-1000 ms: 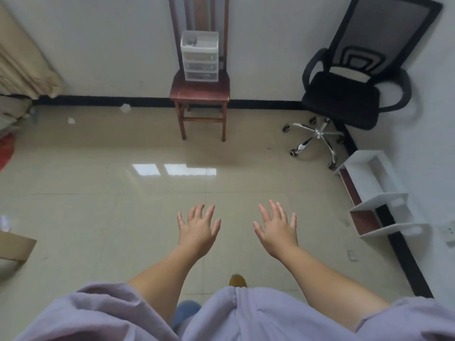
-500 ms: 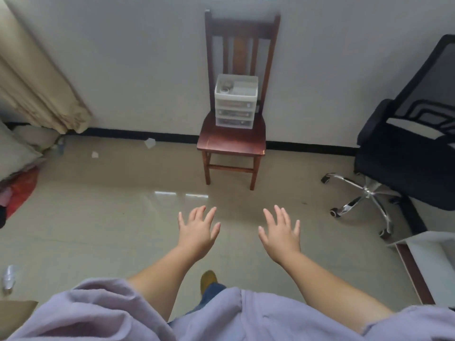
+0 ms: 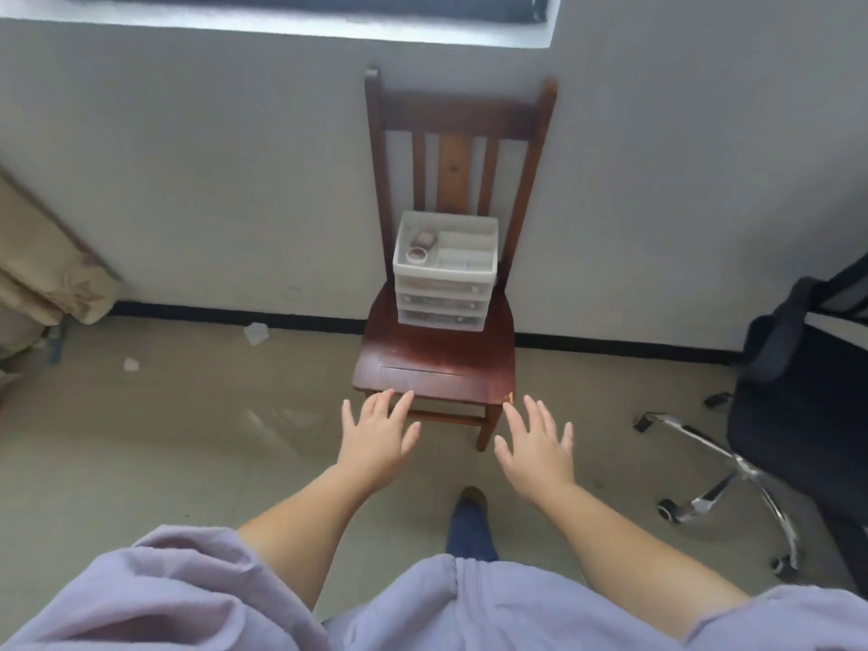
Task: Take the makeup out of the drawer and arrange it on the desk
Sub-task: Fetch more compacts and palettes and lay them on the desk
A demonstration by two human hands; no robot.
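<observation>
Looking ahead, I see the small white plastic drawer box point(image 3: 444, 274) at the back of the brown wooden chair point(image 3: 437, 364), straight beyond my fingers. My left hand point(image 3: 378, 436) looks a bit nearer than my right hand point(image 3: 538, 446). Both reach forward, palms down, fingers spread wide, holding nothing.

Both bare forearms are extending forward from pushed-up lilac sleeves point(image 3: 155, 599), roughly parallel and slightly converging. The left hand point(image 3: 378, 439) is reaching palm down, fingers straight and lightly spread, thumb angling toward the midline. The right hand point(image 3: 538, 451) is mirroring it at about the same height, fingers straight and fanned, thumb pointing inward. Neither hand is holding anything; the two hands are staying apart from each other.
</observation>
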